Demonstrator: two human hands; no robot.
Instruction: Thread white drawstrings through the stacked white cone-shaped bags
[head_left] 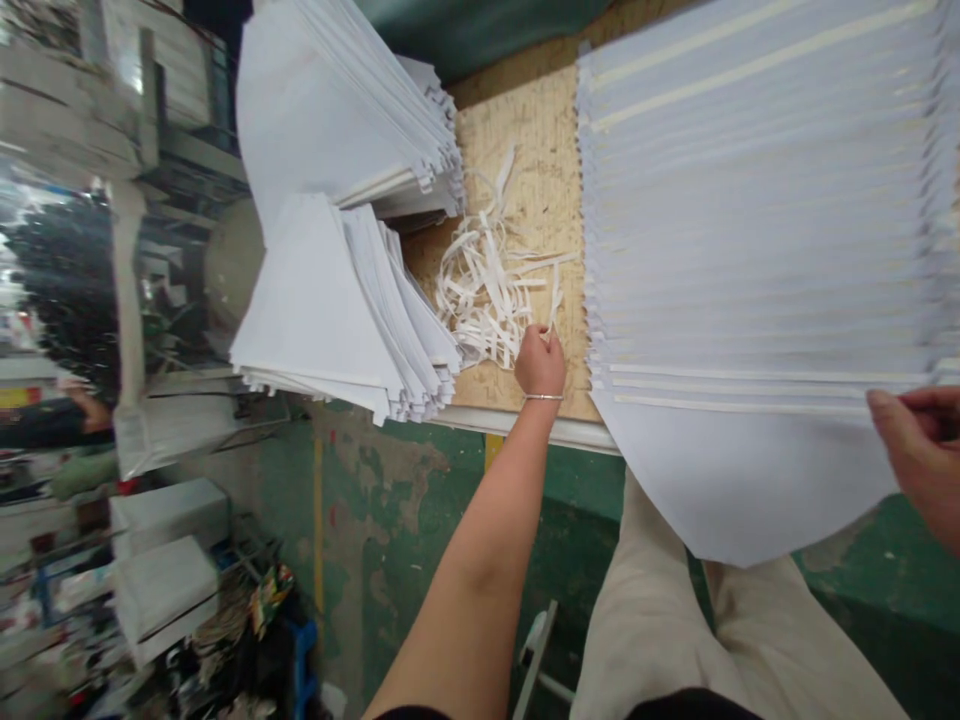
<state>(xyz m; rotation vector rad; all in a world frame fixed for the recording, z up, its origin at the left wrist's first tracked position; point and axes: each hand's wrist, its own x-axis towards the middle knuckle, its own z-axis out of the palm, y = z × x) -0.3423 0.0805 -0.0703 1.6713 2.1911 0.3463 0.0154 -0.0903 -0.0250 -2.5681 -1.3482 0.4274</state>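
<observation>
My left hand (540, 362) is closed in a fist over the board's front edge, with a thin white strip (556, 295) coming up out of its fingers. Just beside it lies a tangled heap of white peeled strips (486, 290). To the right, white sheets (757, 240) are fanned out in overlapping rows, with narrow tape bands along their edges. The nearest sheet (720, 480) hangs over the front edge. At the right border my right hand (926, 445) has its thumb at the end of a tape band, fingers curled; what they pinch is hidden.
Two stacks of white sheets (322, 300) stand on the left of the wooden board (544, 190). Dark green cloth (480, 35) lies at the back. Below are a worn green floor (375, 520) and a metal stand's leg (536, 660). Boxes (169, 580) and clutter fill the left.
</observation>
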